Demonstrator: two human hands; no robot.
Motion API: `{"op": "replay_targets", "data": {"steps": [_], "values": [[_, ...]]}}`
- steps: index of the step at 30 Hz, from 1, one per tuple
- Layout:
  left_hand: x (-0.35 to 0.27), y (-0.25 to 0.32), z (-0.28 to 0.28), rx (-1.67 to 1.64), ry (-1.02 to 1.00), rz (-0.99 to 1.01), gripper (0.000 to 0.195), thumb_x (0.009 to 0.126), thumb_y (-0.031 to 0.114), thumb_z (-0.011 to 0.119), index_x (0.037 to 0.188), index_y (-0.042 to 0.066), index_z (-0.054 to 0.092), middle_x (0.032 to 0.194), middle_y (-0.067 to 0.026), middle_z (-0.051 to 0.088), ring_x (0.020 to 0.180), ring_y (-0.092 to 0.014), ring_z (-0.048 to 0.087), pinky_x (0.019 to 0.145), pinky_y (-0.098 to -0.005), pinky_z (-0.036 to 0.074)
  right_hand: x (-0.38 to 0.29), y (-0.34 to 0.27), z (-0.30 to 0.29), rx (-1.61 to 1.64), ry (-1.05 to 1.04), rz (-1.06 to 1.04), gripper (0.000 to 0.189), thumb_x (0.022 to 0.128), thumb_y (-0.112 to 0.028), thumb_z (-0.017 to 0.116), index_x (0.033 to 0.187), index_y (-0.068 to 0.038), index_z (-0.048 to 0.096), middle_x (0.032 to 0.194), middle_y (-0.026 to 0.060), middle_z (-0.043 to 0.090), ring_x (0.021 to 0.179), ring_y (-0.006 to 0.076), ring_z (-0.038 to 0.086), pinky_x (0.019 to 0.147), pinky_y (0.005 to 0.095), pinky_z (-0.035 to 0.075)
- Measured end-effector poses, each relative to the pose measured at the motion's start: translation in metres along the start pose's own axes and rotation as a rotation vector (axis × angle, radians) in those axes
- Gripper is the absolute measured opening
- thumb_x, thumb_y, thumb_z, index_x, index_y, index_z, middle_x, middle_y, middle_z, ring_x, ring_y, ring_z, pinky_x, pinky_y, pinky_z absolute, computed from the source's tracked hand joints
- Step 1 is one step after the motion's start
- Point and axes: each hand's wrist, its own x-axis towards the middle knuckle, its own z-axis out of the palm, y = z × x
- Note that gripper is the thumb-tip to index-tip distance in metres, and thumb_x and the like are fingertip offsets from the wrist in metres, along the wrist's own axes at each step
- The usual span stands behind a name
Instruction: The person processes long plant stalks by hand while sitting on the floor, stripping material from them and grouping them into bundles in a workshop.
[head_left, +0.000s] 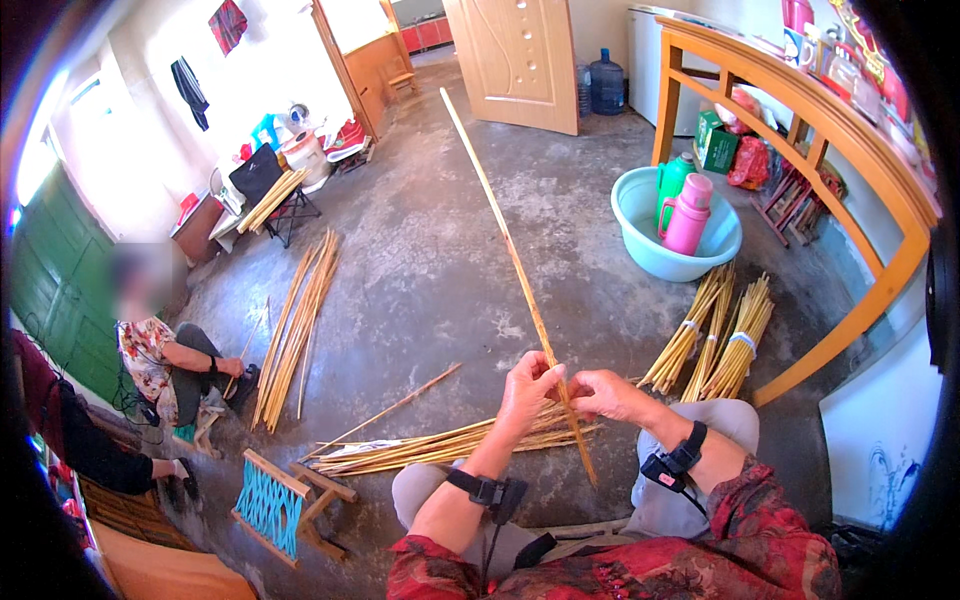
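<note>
A long, thin, yellowish-brown stick (499, 214), perhaps a cane or bamboo rod, slants up and away in front of me. My left hand (525, 386) pinches it in its lower part between thumb and fingers. From the other side, my right hand (611, 395) has its thumb and fingertips closed at the same stretch of the stick, partly hidden behind it. Beneath my hands, a loose pile of similar sticks (435, 448) lies across the floor before my knees. One single stick (386, 410) rests slantwise at that pile's left end.
Tied stick bundles (739, 349) lie right, by a blue basin (637, 244) with two thermos flasks. A wooden table frame (825, 161) stands beyond. Left are a folding stool (270, 506), another stick pile (296, 330) and a seated person (154, 360) holding a stick; another person's leg shows.
</note>
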Motion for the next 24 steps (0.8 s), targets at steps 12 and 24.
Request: {"op": "replay_targets", "data": {"steps": [12, 24], "values": [[-0.012, -0.009, -0.022, -0.055, 0.010, -0.009, 0.014, 0.080, 0.011, 0.058, 0.085, 0.002, 0.048, 0.071, -0.0008, 0.051, 0.061, -0.007, 0.051, 0.054, -0.0220, 0.047, 0.018, 0.019, 0.013, -0.217, -0.060, -0.051, 0.022, 0.073, -0.011, 0.059, 0.088, 0.003, 0.053, 0.075, 0.0071, 0.058, 0.064, 0.0132, 0.054, 0.058, 0.0252, 0.044], [-0.014, -0.007, -0.029, 0.038, 0.044, 0.006, 0.015, 0.080, 0.010, 0.058, 0.088, 0.001, 0.049, 0.070, -0.0006, 0.050, 0.060, -0.006, 0.050, 0.050, -0.0207, 0.045, 0.020, 0.003, 0.024, -0.482, -0.007, -0.098, 0.026, 0.067, -0.009, 0.056, 0.089, 0.003, 0.048, 0.081, 0.0164, 0.056, 0.073, 0.0243, 0.056, 0.067, 0.0336, 0.043]]}}
